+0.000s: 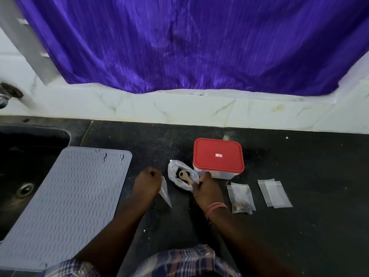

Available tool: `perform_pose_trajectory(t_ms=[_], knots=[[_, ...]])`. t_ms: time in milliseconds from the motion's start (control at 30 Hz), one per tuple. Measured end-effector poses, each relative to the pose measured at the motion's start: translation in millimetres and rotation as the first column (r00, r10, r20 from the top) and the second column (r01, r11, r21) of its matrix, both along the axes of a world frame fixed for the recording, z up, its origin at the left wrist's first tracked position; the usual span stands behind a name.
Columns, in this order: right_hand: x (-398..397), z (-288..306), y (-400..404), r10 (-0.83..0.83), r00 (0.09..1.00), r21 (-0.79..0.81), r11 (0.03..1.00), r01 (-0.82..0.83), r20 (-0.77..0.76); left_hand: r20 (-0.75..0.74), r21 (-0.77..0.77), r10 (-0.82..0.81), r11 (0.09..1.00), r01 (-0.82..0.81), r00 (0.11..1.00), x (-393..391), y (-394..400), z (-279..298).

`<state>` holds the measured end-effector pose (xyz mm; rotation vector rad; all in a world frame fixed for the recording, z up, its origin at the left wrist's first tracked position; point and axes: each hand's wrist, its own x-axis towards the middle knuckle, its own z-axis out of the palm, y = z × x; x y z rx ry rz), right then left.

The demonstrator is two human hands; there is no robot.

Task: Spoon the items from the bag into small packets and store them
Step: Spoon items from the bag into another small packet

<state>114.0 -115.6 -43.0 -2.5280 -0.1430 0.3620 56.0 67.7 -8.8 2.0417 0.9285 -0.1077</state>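
The grey ribbed mat [65,198] covers the left part of the black table [299,226], partly over the sink [26,156] at the left edge. The red-lidded box [218,156] sits closed toward the back edge, probably waiting to take finished packets. Just in front of it the bag [180,176] lies open, mouth up, the wooden spoon [184,175] dipped into its dark contents. The empty packets [274,193] lie stacked toward the right, and the filled packet [241,197] between them and the bag, likely set aside within reach. The left hand [146,183] is fisted, its grip pinching the top of an open packet [165,193] held beside the bag, ready for filling. The right hand [205,188], knuckles up, closes its grip on the spoon's handle at the bag's mouth.
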Motion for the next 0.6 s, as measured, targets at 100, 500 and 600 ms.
perform_pose_trajectory(t_ms=[100, 500, 600], knots=[[2, 1, 3, -0.028, 0.999, 0.092, 0.995, 0.030, -0.023, 0.013, -0.032, -0.049, 0.998, 0.050, 0.999, 0, -8, -10], [-8, -1, 0, 0.456, 0.802, -0.379, 0.871, -0.313, 0.386, -0.217, -0.376, 0.034, 0.919, -0.116, 0.975, 33, -33, -28], [-11, -7, 0, 0.451, 0.831, -0.330, 0.878, -0.347, 0.325, -0.195, -0.452, 0.097, 0.874, -0.178, 0.976, 36, -35, -58]])
